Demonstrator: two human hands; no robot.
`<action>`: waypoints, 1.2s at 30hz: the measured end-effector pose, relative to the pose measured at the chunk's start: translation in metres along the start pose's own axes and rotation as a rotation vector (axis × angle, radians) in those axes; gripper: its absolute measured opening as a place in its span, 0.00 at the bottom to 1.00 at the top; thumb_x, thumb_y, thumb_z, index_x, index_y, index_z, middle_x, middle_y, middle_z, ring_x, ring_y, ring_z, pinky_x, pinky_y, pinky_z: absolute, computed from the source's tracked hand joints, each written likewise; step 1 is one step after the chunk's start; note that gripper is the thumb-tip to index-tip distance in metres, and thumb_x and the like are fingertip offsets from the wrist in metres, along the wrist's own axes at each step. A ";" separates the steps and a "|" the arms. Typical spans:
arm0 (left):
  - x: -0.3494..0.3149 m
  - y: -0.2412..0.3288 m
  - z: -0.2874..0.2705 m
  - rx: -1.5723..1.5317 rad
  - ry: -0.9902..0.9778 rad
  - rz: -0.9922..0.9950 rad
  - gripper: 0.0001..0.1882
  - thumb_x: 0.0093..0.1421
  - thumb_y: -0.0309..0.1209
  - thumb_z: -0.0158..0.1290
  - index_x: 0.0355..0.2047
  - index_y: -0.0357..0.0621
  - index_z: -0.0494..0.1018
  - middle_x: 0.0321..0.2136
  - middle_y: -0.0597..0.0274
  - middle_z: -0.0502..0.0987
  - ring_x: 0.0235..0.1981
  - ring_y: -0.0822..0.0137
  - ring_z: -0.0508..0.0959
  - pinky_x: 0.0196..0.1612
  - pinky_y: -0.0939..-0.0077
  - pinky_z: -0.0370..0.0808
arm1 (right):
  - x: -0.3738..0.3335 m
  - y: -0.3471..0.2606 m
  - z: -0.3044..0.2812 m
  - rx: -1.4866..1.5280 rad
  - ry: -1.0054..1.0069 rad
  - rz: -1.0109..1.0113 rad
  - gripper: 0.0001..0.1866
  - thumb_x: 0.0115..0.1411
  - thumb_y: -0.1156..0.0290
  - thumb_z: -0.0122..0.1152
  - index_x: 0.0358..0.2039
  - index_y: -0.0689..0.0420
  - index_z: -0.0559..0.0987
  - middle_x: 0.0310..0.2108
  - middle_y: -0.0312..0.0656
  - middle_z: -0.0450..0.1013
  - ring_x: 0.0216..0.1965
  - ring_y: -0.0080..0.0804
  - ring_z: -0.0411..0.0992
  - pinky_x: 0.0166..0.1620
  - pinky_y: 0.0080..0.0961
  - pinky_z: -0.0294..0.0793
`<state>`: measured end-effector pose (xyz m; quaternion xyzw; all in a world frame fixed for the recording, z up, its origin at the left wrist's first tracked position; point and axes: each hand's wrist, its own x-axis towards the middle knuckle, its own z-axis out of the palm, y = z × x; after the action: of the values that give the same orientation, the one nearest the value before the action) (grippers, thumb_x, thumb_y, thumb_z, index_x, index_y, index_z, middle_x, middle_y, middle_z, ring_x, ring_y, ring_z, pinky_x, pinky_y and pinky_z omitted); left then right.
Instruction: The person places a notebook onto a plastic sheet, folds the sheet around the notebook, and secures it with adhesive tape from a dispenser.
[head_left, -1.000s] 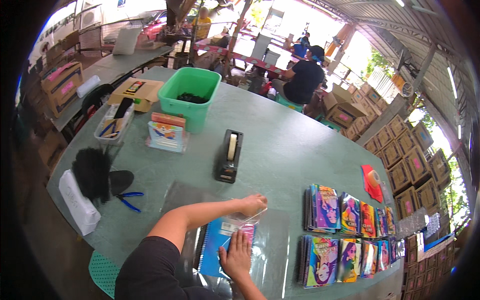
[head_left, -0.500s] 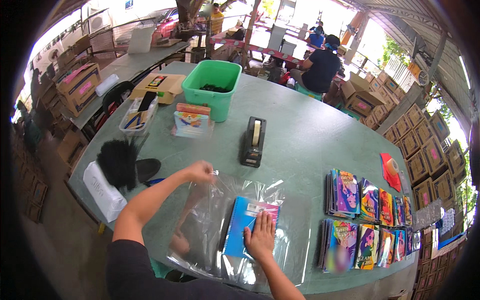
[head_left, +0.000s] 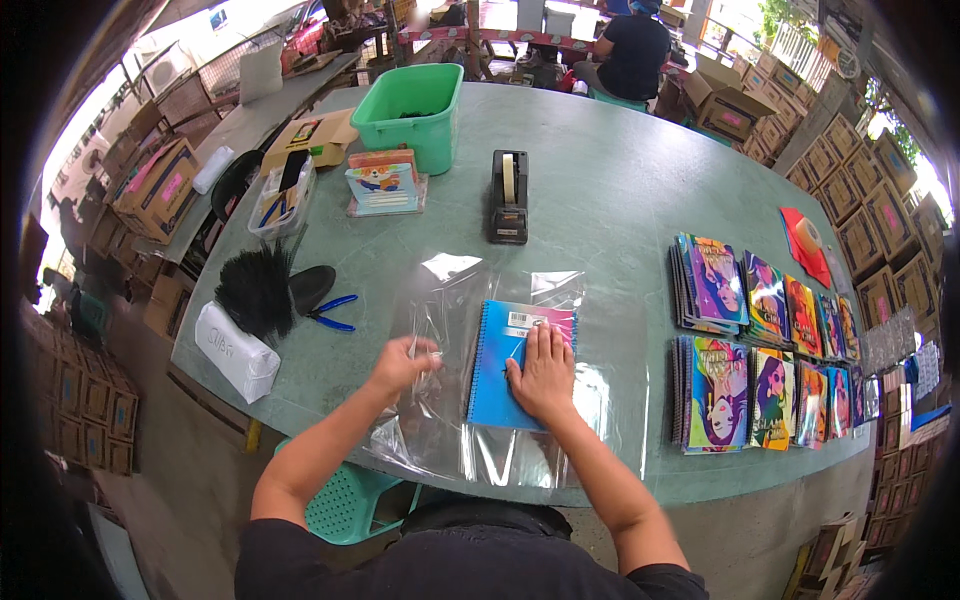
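Observation:
A spiral notebook with a blue and pink back cover and a white barcode label lies on a sheet of clear plastic film. My right hand rests flat on the notebook, fingers stretched out and close together. To the notebook's left, my left hand is closed, its fingertips pinching the crumpled film. The film spreads over the table around the notebook and reflects light. Beyond it stands a black tape dispenser with a roll of tape.
Stacks of colourful spiral notebooks sit at right, beside a tape roll on red material. At left are blue-handled pliers, a black brush, a white package and a green bin. A green stool stands below.
My left hand has come down and nearer the table's front edge with the film, which now lies flatter. My right hand stays flat on the notebook. The view has tilted downward.

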<state>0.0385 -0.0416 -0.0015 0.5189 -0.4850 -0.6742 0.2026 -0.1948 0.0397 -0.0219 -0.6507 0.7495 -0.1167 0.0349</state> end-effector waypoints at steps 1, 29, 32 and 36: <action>-0.009 0.020 0.002 -0.097 -0.002 0.001 0.17 0.51 0.29 0.59 0.41 0.38 0.70 0.24 0.65 0.74 0.24 0.75 0.73 0.25 0.80 0.69 | 0.005 0.006 -0.004 -0.008 -0.028 -0.012 0.34 0.59 0.51 0.44 0.60 0.60 0.58 0.62 0.49 0.53 0.63 0.47 0.50 0.62 0.44 0.45; 0.023 0.032 0.161 1.362 -0.294 0.238 0.18 0.55 0.38 0.45 0.28 0.34 0.77 0.30 0.42 0.77 0.35 0.47 0.78 0.40 0.56 0.74 | 0.112 0.081 -0.030 0.581 -0.448 0.054 0.35 0.42 0.56 0.68 0.52 0.47 0.69 0.55 0.42 0.64 0.56 0.45 0.59 0.53 0.45 0.56; 0.019 0.036 0.157 1.388 -0.341 0.190 0.18 0.55 0.38 0.45 0.28 0.33 0.76 0.31 0.42 0.77 0.35 0.46 0.78 0.41 0.56 0.74 | 0.078 0.089 -0.058 0.400 0.104 -0.382 0.35 0.40 0.63 0.69 0.52 0.45 0.69 0.53 0.38 0.66 0.56 0.43 0.58 0.54 0.44 0.53; 0.023 0.051 0.160 1.432 -0.503 0.255 0.18 0.56 0.41 0.46 0.29 0.36 0.75 0.31 0.44 0.77 0.34 0.48 0.78 0.40 0.57 0.73 | 0.013 0.098 -0.049 0.170 -0.296 -0.624 0.33 0.46 0.58 0.65 0.55 0.39 0.68 0.55 0.27 0.63 0.57 0.37 0.56 0.56 0.46 0.48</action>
<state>-0.1254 -0.0114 0.0295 0.2945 -0.8907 -0.2649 -0.2231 -0.3018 0.0458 0.0048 -0.8528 0.4892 -0.0883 0.1600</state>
